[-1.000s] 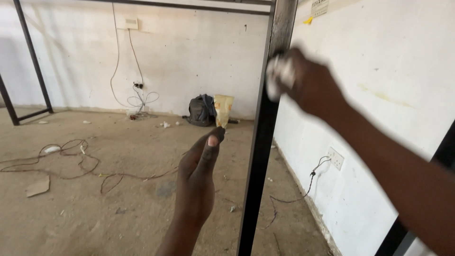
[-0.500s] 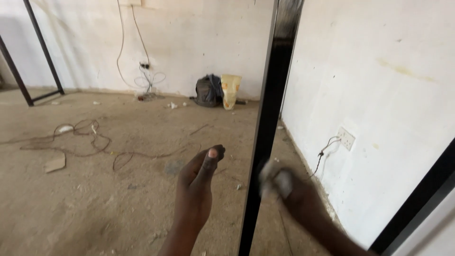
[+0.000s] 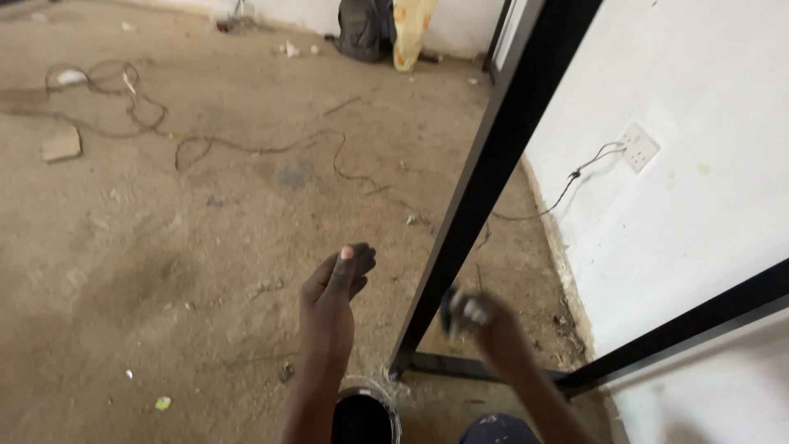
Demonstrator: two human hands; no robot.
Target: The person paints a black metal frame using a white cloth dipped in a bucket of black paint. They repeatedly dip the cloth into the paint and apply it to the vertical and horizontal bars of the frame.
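rag against the black frame, low by the floor

the right hand (image 3: 481,316) is closed around a small wad of rag (image 3: 460,306), dark on one side and pale on the other, blurred, so its exact shape cannot be told; the wad sits just beside the lower part of the slanting black metal post (image 3: 485,173), and whether it touches the post cannot be told; the post meets a black bottom rail (image 3: 485,368) at the floor, and a second black bar (image 3: 699,321) rises to the right across the wall

directly below the hands stands a small round tin (image 3: 366,411) with a pale rim and black contents, on the ground near the foot of the post; the dusty earthen-coloured concrete floor (image 3: 164,271) spreads to the left, scattered with grit, loose cables (image 3: 205,144) and a flat scrap (image 3: 62,144); at the far wall lean a dark bag (image 3: 362,29) and a yellowish sack (image 3: 411,29); the white plastered wall (image 3: 682,90) on the right carries a double socket (image 3: 637,146) with a wire trailing down

the left hand (image 3: 333,300) is raised over the floor, left of the post, fingers together and loosely extended, holding nothing; the right forearm reaches up from the lower right, wrist bent toward the post
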